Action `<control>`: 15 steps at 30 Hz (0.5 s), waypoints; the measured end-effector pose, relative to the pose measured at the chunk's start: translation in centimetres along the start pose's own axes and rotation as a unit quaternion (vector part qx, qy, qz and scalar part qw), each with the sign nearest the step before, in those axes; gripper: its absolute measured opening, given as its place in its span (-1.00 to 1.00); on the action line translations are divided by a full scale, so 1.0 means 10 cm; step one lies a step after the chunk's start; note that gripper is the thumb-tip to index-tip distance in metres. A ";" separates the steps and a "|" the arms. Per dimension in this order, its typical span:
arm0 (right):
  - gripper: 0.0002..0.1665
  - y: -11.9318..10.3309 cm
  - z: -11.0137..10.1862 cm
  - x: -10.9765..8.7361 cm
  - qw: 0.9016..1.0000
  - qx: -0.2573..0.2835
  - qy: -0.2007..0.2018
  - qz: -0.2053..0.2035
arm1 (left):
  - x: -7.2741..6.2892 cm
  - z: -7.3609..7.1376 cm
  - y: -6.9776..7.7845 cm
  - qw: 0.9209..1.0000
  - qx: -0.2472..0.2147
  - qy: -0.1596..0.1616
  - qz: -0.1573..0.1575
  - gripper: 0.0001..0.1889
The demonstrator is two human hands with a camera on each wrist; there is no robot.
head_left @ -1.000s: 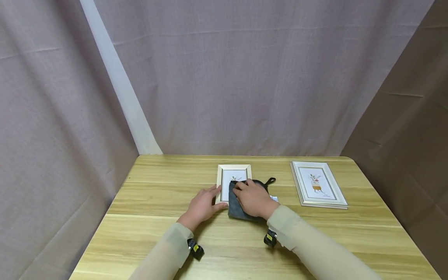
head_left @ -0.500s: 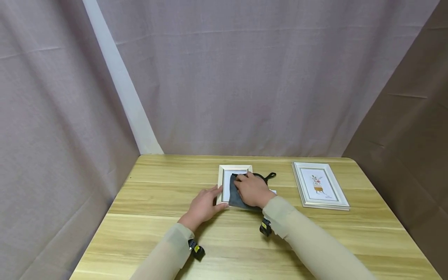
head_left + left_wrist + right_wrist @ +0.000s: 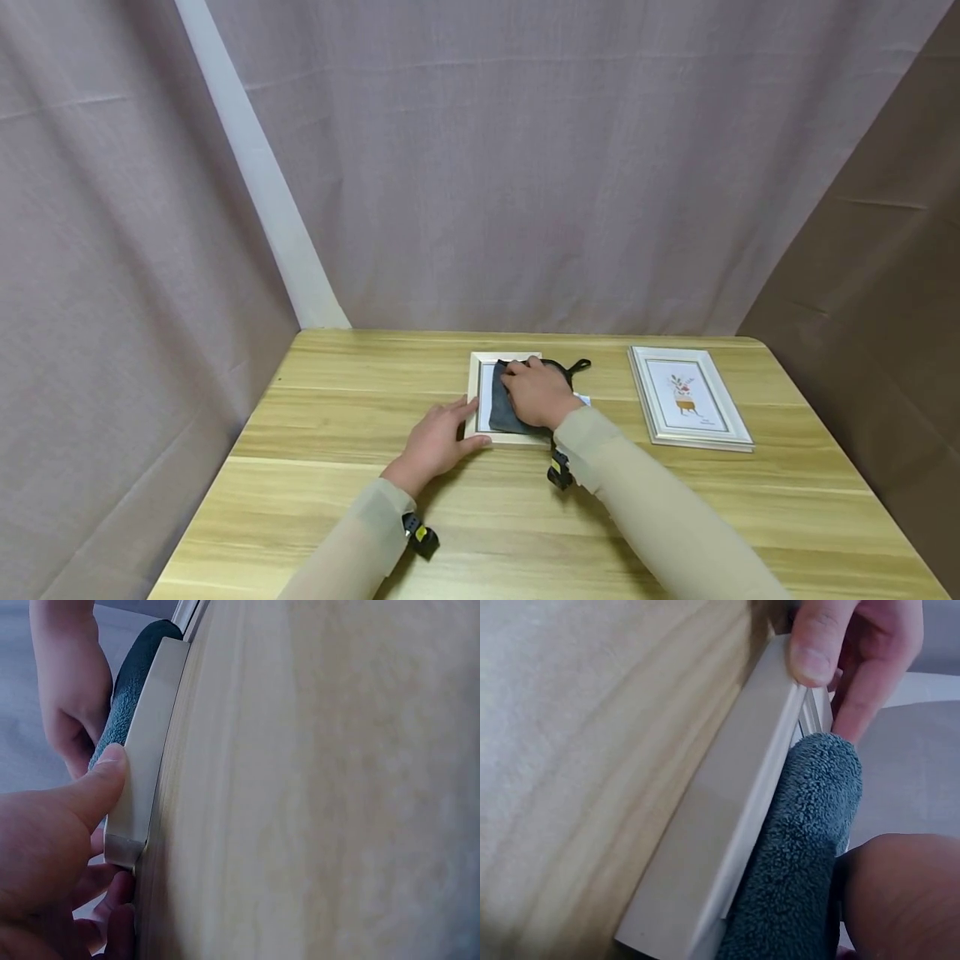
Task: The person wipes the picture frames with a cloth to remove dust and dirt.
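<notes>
A pale picture frame (image 3: 474,379) lies flat on the wooden table, its picture mostly covered by a dark grey-blue cloth (image 3: 502,408). My left hand (image 3: 432,442) holds the frame's near left corner, thumb on the near edge and fingers along the left side. On top of the cloth is my right hand (image 3: 540,393), fingers bent and gripping it against the frame. The right wrist view shows the cloth's (image 3: 802,817) fluffy pile against the frame's inner edge. A black loop (image 3: 579,365) and a white tag (image 3: 582,401) stick out from the cloth's right side.
Another white picture frame (image 3: 648,400), with a plant drawing, lies to the right, apart from both hands. The wooden table (image 3: 337,417) extends around them. Grey-mauve curtains (image 3: 525,167) hang behind and to the left, a brown one (image 3: 870,250) at right.
My right hand has slid the cloth away from me, farther up over the picture, so the frame's near edge shows more. My left hand stays at the corner.
</notes>
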State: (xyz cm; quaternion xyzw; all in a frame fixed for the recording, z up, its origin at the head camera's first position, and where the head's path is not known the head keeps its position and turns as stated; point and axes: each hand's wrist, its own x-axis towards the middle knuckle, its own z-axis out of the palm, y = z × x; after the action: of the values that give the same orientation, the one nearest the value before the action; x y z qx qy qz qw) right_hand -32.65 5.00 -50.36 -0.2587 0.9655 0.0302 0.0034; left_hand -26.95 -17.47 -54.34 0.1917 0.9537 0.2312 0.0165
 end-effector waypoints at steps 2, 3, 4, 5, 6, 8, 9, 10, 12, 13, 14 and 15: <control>-0.53 0.01 -0.01 0.01 1.000 0.001 0.000 0.002 | 0.00 0.00 0.00 1.000 -0.002 0.002 0.002 -0.16; -0.53 0.01 -0.02 0.02 1.000 0.001 -0.001 0.002 | 0.00 0.00 0.00 1.000 -0.004 0.002 0.003 -0.16; -0.53 0.02 -0.02 0.03 1.000 0.003 -0.002 0.002 | 0.00 0.00 0.00 1.000 -0.005 0.002 0.004 -0.16; -0.53 0.02 -0.02 0.03 1.000 0.003 -0.003 0.002 | 0.00 0.00 0.00 1.000 -0.005 0.003 0.004 -0.16; -0.53 0.02 -0.02 0.04 1.000 0.004 -0.003 0.001 | 0.00 0.00 0.00 1.000 -0.005 0.003 0.006 -0.16; -0.53 0.03 -0.03 0.05 1.000 0.005 -0.004 0.000 | 0.00 0.00 0.00 1.000 -0.005 0.002 0.007 -0.16; -0.53 0.03 -0.02 0.05 1.000 0.006 -0.002 -0.001 | 0.00 0.00 0.00 1.000 -0.005 0.002 0.008 -0.16; -0.54 0.04 -0.02 0.05 1.000 0.006 0.001 -0.001 | 0.00 0.00 0.00 1.000 -0.006 0.002 0.011 -0.16; -0.53 0.04 -0.01 0.05 1.000 0.007 0.000 -0.002 | -0.01 -0.01 -0.01 1.000 -0.010 0.001 0.016 -0.16; -0.53 0.04 -0.01 0.05 1.000 0.008 0.000 -0.002 | -0.01 -0.02 -0.01 1.000 -0.013 -0.001 0.017 -0.16; -0.53 0.04 -0.01 0.05 1.000 0.009 0.000 -0.003 | -0.01 -0.03 -0.02 1.000 -0.014 -0.002 0.019 -0.16; -0.52 0.04 -0.01 0.05 1.000 0.010 -0.001 -0.004 | -0.02 -0.03 -0.03 1.000 -0.017 -0.003 0.022 -0.16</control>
State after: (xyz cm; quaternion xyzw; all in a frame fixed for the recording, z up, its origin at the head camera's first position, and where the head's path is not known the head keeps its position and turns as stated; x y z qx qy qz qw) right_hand -33.28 5.07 -50.30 -0.2623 0.9647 0.0209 0.0065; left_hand -26.91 -17.89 -54.16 0.2128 0.9452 0.2471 0.0177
